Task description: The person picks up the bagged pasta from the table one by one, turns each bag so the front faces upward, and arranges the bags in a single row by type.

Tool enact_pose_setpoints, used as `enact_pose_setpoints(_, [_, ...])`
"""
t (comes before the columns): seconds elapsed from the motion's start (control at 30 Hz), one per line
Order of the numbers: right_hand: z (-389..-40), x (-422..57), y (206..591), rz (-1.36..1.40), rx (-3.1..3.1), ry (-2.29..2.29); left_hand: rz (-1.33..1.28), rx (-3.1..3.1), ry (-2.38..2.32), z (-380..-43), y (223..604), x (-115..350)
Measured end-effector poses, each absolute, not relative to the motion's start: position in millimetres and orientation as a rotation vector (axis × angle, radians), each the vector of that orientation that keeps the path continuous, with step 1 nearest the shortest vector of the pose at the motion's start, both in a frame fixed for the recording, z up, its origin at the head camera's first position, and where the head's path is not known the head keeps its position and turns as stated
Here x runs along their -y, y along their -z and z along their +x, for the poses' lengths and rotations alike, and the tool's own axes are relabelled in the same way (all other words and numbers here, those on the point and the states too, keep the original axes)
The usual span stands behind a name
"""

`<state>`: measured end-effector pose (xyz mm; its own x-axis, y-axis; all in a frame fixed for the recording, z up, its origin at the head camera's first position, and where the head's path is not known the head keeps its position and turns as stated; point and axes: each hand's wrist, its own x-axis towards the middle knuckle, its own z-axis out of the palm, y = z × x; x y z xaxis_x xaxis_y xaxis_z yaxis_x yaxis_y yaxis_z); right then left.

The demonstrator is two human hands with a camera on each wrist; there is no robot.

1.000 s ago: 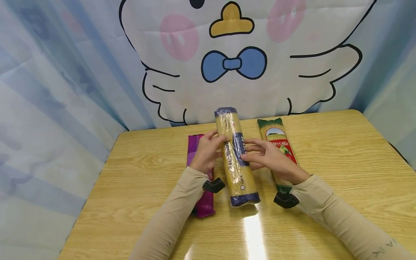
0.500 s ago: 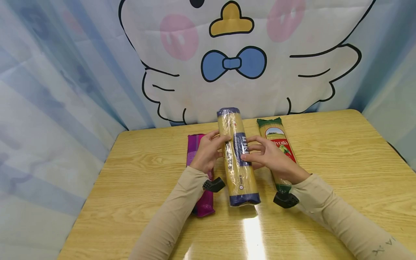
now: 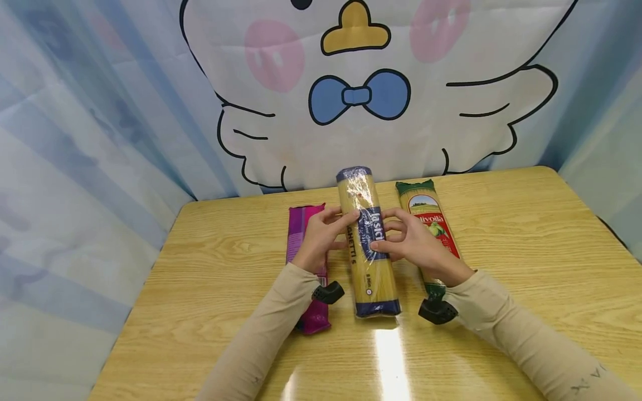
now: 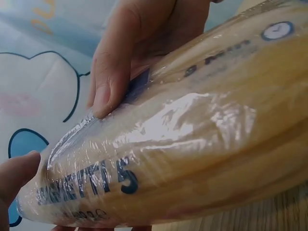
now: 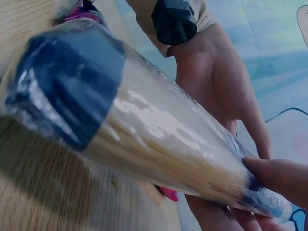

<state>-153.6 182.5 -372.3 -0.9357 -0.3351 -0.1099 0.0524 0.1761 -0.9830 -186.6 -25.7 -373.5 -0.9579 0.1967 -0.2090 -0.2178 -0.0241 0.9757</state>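
1. Tilting slightly leftward at its far end, the spaghetti pack is held over the table, between a purple packet and a green-ended packet. Whether the wood is touched by it cannot be told.
2. The pack's left side is gripped by the left hand, partly closed, with the thumb laid on top.
3. The right side is gripped by the right hand, also partly closed; its thumb is set on the blue label.
4. Straight, pale-yellow strands are wrapped in clear, crinkled film, rounded into a thick tube and banded dark blue at both ends. The table is finished in glossy, grained wood, streaked with reflected light.
5. In the left wrist view, a clock mark is shown with its hands legible, and fingertips are seen below the pack.
6. In the right wrist view, the near end's bunched film is revealed. The green-ended packet is shown in the head view alone.
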Motion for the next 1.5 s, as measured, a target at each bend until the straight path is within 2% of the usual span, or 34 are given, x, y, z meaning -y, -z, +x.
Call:
enact_pose_setpoints(0.23, [-154.3, -184.6, 372.8, -0.23, -2.145, 1.829, 0.01, -1.918, -2.066, -184.1, 377.7, 30.5])
enact_pose_setpoints(0.73, [-159.2, -187.1, 374.8, -0.17, -2.133, 1.784, -0.097, -1.934, -2.135, -184.4, 376.1, 28.6])
enact_pose_setpoints(1.5, [-168.8, -198.4, 378.2, -0.07, -2.164, 1.672, -0.159, -1.92, -2.09, -199.9, 387.8, 16.2])
